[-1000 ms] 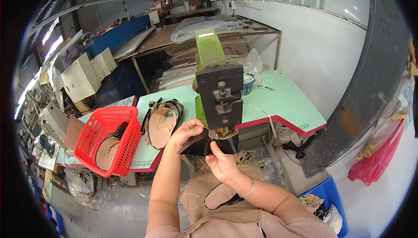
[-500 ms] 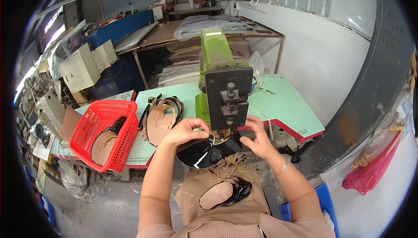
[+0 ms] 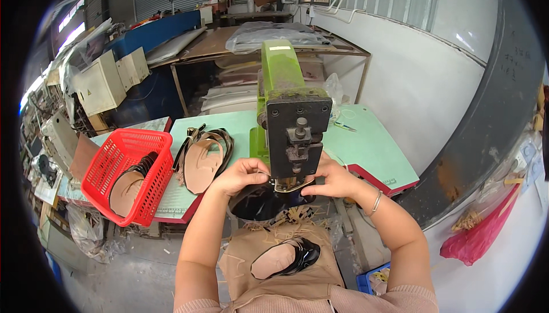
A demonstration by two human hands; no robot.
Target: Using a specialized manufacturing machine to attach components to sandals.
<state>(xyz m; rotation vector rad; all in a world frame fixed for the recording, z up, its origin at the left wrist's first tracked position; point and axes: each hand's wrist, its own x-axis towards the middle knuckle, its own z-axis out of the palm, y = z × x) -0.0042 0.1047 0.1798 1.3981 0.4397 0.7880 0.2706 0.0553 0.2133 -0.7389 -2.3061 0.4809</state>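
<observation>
Left hand: the left hand (image 3: 243, 177), near the middle of the frame, has its thumb and fingertips pinched together on the edge of the black piece.
Right hand: the right hand (image 3: 333, 181), just right of centre, has its thumb at the right end of the black piece; its fingers are partly hidden behind the machine, so I cannot tell whether they are clamped on it. A bracelet (image 3: 376, 201) circles the wrist.
Black piece: the glossy black piece (image 3: 250, 204) lies at the centre of the frame, under the machine's lower end and between the hands.
Machine: the machine (image 3: 294, 110) stands upright at the centre, with a green arm and a dark front plate.
Lap: a beige-and-black piece (image 3: 280, 258) lies on the brown apron (image 3: 237, 258), lower centre; pale trimmings (image 3: 297, 214) lie above it in the frame.
Table: the pale green table (image 3: 372, 141) spans the middle; stacked pieces (image 3: 197, 170) lie left of the machine, snips (image 3: 345, 127) to its right.
Basket: the red basket (image 3: 158, 182), left of the frame, holds more beige and black pieces.
Bin: a blue bin (image 3: 363, 283) sits lower right.
</observation>
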